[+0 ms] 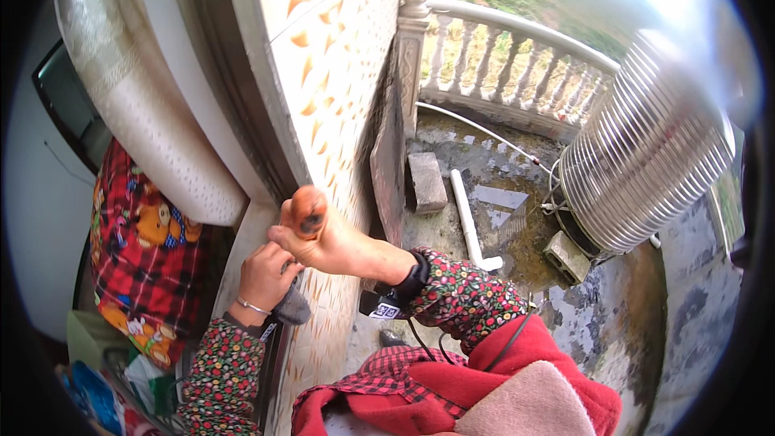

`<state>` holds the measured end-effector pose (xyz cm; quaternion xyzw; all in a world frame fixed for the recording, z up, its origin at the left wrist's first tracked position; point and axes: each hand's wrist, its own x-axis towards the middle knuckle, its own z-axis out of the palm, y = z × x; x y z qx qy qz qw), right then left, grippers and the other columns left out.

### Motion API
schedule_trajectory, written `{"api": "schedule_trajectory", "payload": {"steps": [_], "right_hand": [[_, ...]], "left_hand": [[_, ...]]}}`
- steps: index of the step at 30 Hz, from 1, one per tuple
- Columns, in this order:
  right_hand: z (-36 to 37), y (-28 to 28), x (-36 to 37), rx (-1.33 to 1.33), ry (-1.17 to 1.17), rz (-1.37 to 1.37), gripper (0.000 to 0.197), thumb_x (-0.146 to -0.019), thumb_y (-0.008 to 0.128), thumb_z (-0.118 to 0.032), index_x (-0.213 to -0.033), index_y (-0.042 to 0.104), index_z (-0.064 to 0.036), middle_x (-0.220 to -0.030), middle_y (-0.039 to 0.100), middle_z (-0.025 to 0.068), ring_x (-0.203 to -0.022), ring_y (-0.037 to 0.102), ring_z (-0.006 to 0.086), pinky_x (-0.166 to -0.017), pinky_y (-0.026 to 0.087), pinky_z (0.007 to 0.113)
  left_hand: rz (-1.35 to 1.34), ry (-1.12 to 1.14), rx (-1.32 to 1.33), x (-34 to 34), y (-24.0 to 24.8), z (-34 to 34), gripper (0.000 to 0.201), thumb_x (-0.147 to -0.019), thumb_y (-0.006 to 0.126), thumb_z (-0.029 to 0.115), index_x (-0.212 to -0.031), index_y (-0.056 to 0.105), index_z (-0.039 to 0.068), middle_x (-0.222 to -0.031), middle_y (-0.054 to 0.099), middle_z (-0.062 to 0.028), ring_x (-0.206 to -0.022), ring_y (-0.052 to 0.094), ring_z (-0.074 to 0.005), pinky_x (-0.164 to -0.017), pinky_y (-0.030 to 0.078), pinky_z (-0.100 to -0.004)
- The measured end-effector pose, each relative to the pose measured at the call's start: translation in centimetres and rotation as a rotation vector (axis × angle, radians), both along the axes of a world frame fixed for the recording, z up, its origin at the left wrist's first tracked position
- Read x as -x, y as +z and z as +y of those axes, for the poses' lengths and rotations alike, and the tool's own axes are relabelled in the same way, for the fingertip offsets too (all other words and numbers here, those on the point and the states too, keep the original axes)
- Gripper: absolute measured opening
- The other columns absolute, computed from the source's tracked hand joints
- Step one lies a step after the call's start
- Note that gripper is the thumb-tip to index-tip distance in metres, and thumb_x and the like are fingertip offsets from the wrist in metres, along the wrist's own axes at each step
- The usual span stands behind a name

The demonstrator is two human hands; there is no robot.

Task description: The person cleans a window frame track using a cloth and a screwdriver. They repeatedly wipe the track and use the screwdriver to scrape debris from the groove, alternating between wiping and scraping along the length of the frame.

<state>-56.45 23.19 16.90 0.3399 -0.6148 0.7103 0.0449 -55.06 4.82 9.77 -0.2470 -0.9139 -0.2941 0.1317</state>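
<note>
My right hand point(327, 249) is wrapped round an orange-brown, rounded knob point(308, 208) with a dark patch, which looks like the end of a wooden handle. The rest of that handle is hidden by my fingers. Just below and to the left, my left hand point(265, 276) is closed with its fingers curled, close against the right hand. Whatever it grips is mostly covered. A dark grey, blunt piece point(294, 307) sticks out beneath the left hand; its kind is unclear. Both hands are at the window frame point(278, 145), beside the sill.
A patterned tiled wall point(331, 64) runs beyond the hands. Indoors hang a pale curtain point(153, 145) and a red checked cloth point(133, 266). On the wet terrace stand a ribbed metal tank point(646, 149), concrete blocks point(426, 182), a white pipe point(466, 218) and a balustrade point(517, 52).
</note>
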Motion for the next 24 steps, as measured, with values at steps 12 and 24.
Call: {"api": "schedule_trajectory", "payload": {"steps": [12,24], "right_hand": [[0.0,5.5,-5.9,0.033,0.23,-0.133,0.027,-0.096,0.063,-0.013,-0.079,0.048,0.0016,-0.067,0.051,0.0062,-0.053,0.058,0.0157,-0.047,0.047,0.032],[-5.7,1.0,-4.6,-0.183,0.353,-0.503,0.031,-0.098,0.061,-0.026,-0.081,0.052,-0.0023,-0.056,0.055,0.0036,-0.045,0.057,0.0124,-0.041,0.051,0.027]], "left_hand": [[0.018,-0.045,0.039,-7.9,7.4,-5.0,0.021,-0.07,0.081,0.008,-0.08,0.062,0.004,-0.078,0.061,-0.0127,-0.074,0.063,-0.0338,-0.064,0.05,-0.0416],[-0.353,-0.063,0.058,-12.5,2.7,-7.6,0.019,-0.074,0.08,0.016,-0.08,0.066,0.004,-0.078,0.064,-0.0129,-0.072,0.065,-0.0331,-0.064,0.051,-0.0395]]}}
